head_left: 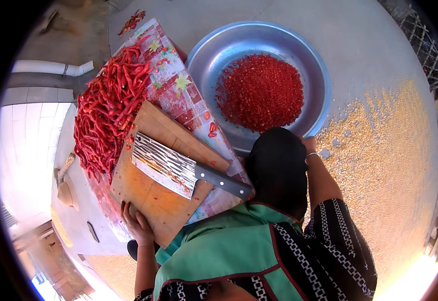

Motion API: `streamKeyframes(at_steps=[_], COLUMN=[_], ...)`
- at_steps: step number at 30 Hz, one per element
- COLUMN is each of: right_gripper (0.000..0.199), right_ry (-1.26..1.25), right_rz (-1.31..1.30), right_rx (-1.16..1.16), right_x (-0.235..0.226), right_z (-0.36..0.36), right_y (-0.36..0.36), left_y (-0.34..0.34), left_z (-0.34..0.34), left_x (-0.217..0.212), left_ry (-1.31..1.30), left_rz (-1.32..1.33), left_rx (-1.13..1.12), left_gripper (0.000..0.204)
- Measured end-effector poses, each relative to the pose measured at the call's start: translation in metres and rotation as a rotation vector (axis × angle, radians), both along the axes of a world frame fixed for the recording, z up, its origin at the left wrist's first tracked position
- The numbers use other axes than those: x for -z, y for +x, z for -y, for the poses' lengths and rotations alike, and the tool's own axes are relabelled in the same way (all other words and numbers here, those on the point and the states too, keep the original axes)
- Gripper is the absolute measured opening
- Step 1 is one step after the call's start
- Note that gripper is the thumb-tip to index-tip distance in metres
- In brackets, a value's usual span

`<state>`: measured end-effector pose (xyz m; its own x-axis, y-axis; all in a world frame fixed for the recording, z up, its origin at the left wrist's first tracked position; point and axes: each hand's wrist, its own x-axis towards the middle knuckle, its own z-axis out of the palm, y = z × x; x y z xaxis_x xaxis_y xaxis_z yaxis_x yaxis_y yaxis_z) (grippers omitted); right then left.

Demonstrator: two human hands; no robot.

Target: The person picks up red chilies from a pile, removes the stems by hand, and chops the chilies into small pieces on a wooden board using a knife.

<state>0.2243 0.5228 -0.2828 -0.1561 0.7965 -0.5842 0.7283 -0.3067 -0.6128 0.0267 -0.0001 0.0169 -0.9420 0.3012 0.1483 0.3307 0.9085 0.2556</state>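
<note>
My left hand (137, 227) rests at the near left edge of a wooden cutting board (151, 193), fingers extended and apart. A broad cleaver (166, 163) with a black riveted handle lies across the board, red bits stuck to its blade. Beside the board, on the left, is a heap of whole red chili peppers (111, 105). My right hand (309, 144) is closed at the near right rim of a large metal basin (319, 90); its fingers are partly hidden. Chopped red chili (261, 93) is piled inside the basin.
Board and peppers sit on a low table with a patterned cover (186, 93), dotted with pepper scraps. Yellow grain (379, 165) is spread over the floor on the right. My black-clad knee (279, 170) stands beside the basin. A white pipe (53, 67) lies far left.
</note>
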Motion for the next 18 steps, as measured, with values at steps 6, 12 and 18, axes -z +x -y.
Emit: streamKeyframes(at_steps=[6, 12, 18], right_gripper=[0.036, 0.030, 0.023], right_ry=[-0.254, 0.229, 0.244], right_rz=[0.181, -0.178, -0.814], right_rx=[-0.280, -0.507, -1.102], right_x=[-0.011, -0.077, -0.341], right_z=[-0.008, -0.084, 0.105], right_y=[0.004, -0.026, -0.155], left_y=[0.008, 0.008, 0.004], left_z=[-0.001, -0.008, 0.006], left_x=[-0.001, -0.010, -0.014], left_ry=[0.038, 0.130, 0.089], left_rz=[-0.015, 0.011, -0.139], left_rx=[-0.020, -0.070, -0.059], left_gripper=[0.040, 0.041, 0.032])
